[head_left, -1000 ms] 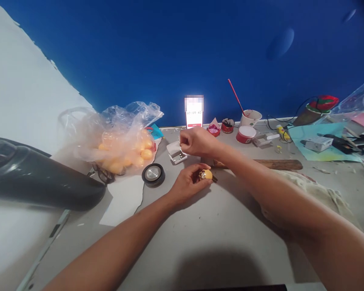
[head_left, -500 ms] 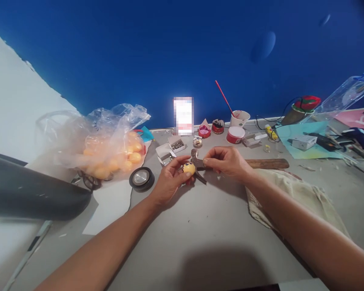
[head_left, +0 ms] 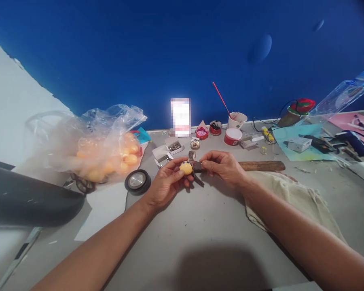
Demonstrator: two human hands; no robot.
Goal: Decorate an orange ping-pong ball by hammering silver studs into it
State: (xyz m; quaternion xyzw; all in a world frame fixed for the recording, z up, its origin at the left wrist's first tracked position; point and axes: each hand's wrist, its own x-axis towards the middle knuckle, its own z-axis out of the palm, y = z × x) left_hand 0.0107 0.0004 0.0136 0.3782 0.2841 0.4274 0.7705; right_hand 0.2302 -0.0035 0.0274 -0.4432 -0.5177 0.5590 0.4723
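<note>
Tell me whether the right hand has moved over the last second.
Yes: the right hand has moved rightward and nearer the person, away from the phone.

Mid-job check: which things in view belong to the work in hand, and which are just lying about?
Belong, by the look of it:
yellow ball, held in the left hand
right hand, pinched beside it; contents too small to tell
probably the small metal bits in their box

Lying about, seemingly:
hammer, beyond the hands
cloth
cup with red stick
</note>
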